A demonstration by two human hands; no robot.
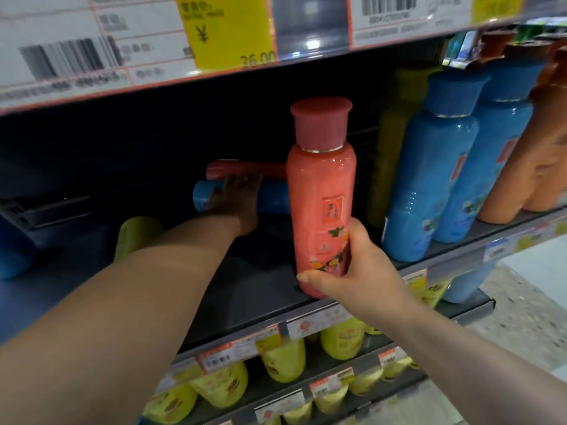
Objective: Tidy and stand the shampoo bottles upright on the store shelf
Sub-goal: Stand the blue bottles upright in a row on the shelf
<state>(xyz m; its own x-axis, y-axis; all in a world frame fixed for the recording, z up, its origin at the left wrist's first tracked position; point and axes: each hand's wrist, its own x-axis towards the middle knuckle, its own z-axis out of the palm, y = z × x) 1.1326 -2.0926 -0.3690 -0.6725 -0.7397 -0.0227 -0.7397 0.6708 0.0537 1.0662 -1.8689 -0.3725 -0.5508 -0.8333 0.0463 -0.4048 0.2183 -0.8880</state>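
One dark store shelf [251,280] — right grip [362,271] around upright pink bottle [322,185], left grip [236,200] spread over toppled blue bottle [274,197].

Deep toward the back of the shelf [260,286], the left hand [236,197] lies in shadow over a lying blue bottle [273,196] and a lying pink bottle [245,169]. Whether its fingers grip either bottle cannot be told. The right ends of both lying bottles are hidden behind the upright pink bottle [322,185] at the shelf's front edge. The right hand [362,271] gripping that bottle covers part of its base, and its label print is too blurred to read. A yellow-green bottle [136,234] toward the shelf's left end is half hidden by the left forearm. A blue shape [15,250] is cut off by the left picture edge, and orange bottles [540,154] by the right. Price labels [76,56] on the upper shelf's edge are blurred.
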